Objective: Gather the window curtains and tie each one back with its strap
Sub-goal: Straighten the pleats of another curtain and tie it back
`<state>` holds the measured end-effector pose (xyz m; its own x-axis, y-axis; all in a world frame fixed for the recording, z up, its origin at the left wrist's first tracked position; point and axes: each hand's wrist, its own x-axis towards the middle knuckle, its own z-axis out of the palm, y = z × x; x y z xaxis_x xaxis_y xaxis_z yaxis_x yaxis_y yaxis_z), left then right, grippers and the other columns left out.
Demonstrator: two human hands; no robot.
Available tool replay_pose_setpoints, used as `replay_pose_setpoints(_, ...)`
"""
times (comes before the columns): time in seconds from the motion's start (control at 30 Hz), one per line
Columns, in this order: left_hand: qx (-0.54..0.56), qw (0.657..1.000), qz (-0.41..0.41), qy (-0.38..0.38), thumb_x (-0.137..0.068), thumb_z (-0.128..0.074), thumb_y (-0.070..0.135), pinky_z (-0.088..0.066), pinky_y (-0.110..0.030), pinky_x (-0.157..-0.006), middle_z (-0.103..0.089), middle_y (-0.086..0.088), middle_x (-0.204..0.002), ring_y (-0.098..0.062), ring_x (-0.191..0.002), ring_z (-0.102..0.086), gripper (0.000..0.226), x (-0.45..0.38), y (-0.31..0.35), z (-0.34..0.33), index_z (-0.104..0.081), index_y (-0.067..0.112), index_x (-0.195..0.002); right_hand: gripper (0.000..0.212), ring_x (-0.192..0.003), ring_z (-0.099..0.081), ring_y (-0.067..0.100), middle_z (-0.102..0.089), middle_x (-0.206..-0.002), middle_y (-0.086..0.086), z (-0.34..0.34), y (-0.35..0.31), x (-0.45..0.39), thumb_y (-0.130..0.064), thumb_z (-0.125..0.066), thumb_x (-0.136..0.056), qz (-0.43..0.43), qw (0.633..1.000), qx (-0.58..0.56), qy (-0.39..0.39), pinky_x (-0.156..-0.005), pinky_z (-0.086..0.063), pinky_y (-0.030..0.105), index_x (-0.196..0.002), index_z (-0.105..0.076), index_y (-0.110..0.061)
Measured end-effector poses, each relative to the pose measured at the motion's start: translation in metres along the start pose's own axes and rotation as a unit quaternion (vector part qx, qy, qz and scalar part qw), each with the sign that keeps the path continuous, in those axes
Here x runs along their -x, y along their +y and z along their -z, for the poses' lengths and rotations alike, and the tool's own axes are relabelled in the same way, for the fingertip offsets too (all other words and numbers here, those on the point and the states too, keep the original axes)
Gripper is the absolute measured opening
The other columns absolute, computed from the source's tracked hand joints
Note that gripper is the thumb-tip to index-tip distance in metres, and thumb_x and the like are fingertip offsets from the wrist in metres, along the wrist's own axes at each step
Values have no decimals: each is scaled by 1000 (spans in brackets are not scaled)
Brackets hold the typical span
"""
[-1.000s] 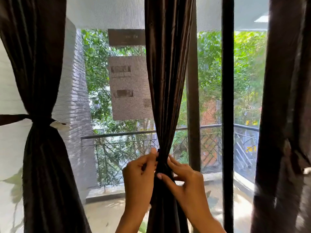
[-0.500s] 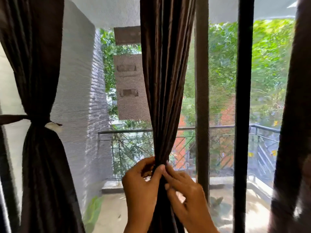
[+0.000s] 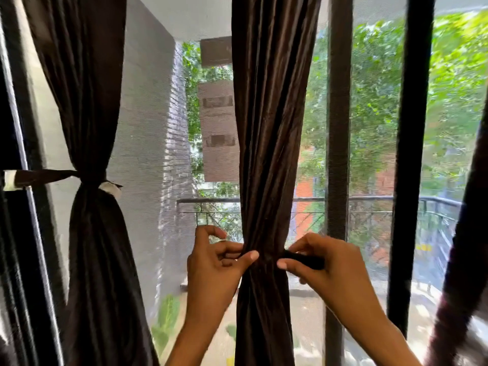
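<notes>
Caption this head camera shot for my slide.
Both hands pull a dark strap around the gathered middle curtain.

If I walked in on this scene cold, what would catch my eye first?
Probably the two hands at the middle: the left hand and the right hand pinch a dark strap at the gathered middle curtain. Next, the left curtain, already cinched by its own strap towards the window's left edge. Behind them, green trees and a balcony railing glow through the screen.

three curtains (image 3: pixel 266 128), two straps (image 3: pixel 303 258), two hands (image 3: pixel 211 270)
</notes>
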<state>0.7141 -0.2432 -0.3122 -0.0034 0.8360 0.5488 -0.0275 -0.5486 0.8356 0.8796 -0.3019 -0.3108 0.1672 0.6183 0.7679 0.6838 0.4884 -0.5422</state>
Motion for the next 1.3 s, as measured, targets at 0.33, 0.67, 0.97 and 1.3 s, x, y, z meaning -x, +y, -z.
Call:
replay_pose_setpoints(0.33, -87, 980, -150, -95, -66, -77, -11, -53, -16, -73, -72, 7, -87, -4, -85, -68, 36, 10, -9, 3, -73, 16, -89, 31, -81, -70, 4, -75, -80, -5, -11, -24, 8, -10, -53, -93, -182, 938, -294, -33, -68, -55, 16, -78, -75, -26)
replay_pose_setpoints(0.67, 2, 997, -49, -61, -77, -75, 13, -55, -53, -80, -64, -33, -76, -39, -78, -66, 20, -10, -11, 4, -70, -6, -80, 61, -107, -56, 3, -59, -115, -11, -46, 10, 37, -32, -74, -73, 95, 994, 60, -2, -81, -48, 17, -129, -51, -30)
replay_pose_setpoints(0.97, 10, 998, -32, -60, -76, -77, 15, -54, -57, -77, -61, -35, -74, -42, -70, -63, 26, -11, -13, -1, -67, -9, -77, 22, -88, -53, 22, -56, -96, 5, -65, 7, 34, -12, -68, -77, 173, 974, 105, 97, -71, -45, 36, -98, -73, -16)
replay_pose_setpoints(1.3, -212, 944, -249, -40, -82, -67, 37, -49, -34, -64, -56, 9, -97, -11, -88, -55, 14, 9, -17, -4, -72, 28, -92, 11, -92, -60, 11, -67, -92, -3, -45, 23, 3, 1, -63, -82, 103, 984, 10, 147, -88, -45, 54, -88, -67, -8)
